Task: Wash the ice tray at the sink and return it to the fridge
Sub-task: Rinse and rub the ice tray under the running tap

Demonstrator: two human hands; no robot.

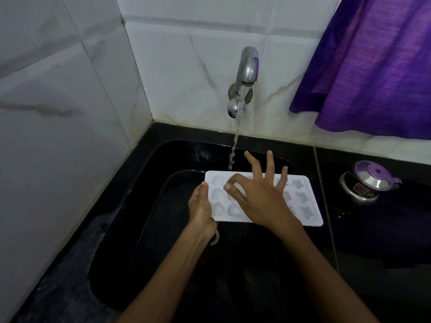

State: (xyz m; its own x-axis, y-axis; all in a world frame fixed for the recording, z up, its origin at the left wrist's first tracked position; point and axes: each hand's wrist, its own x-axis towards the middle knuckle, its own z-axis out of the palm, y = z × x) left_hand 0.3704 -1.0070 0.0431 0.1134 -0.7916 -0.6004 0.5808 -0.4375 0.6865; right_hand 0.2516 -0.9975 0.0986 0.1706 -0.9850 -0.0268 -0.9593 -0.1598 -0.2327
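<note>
A white ice tray (300, 201), its moulded cavities facing up, is held level over a black sink (144, 229) as the washing step of the task goes on. The left hand (201, 206) grips the tray's short left edge, thumb lying along the rim and fingers hidden beneath it, while the right hand (261, 194) is spread across the top, its thumb and forefinger bent down into the cavities near the middle and its other fingers splayed straight toward the far edge; that grip is apart, pressing and rubbing rather than clamped on anything. Water runs in a thin stream from a chrome tap (248, 66) set in the tiled wall and falls just past the tray's far left corner; whether it actually strikes the tray cannot be told. By this view the wash looks only partly done: the next move probably calls for shifting the tray under the stream so each cavity is rinsed, then tipping it to drain before it goes to the fridge, which is out of sight. On the dark worktop (373, 241) to the right stands a small lidded steel pot (366, 180), and a purple cloth (373, 61) hangs above it.
</note>
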